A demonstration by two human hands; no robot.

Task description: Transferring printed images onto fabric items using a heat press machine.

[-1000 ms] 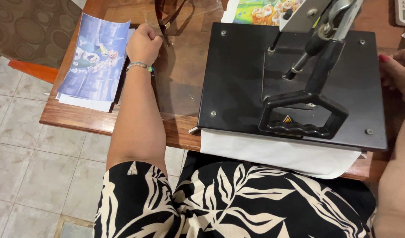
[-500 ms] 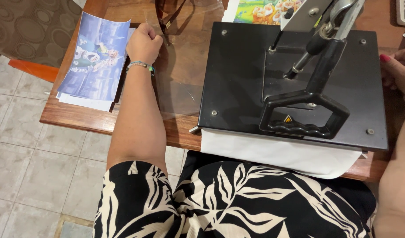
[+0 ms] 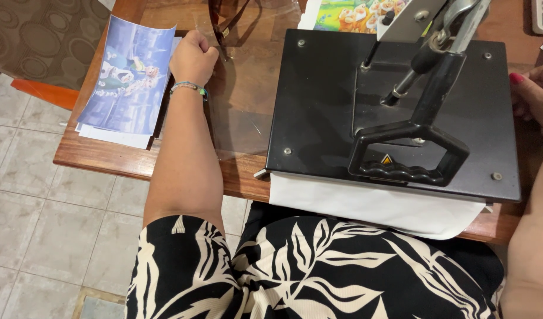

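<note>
Nothing has shifted since the earlier frames — both hands rest where they were. The left hand (image 3: 193,57) is curled into a loose fist holding nothing, its knuckles just beside the blue cartoon print (image 3: 126,80) lying on the wooden table (image 3: 135,165). The right hand (image 3: 534,94) has its fingers bent against the far edge of the black heat press (image 3: 318,118) — white fabric (image 3: 372,207) sticks out beneath the press.

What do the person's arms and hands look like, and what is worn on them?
Both arms are bare, without sleeves. The left hand has a thin beaded bracelet, mostly turquoise, at the wrist. The right hand shows a red-painted nail.
</note>
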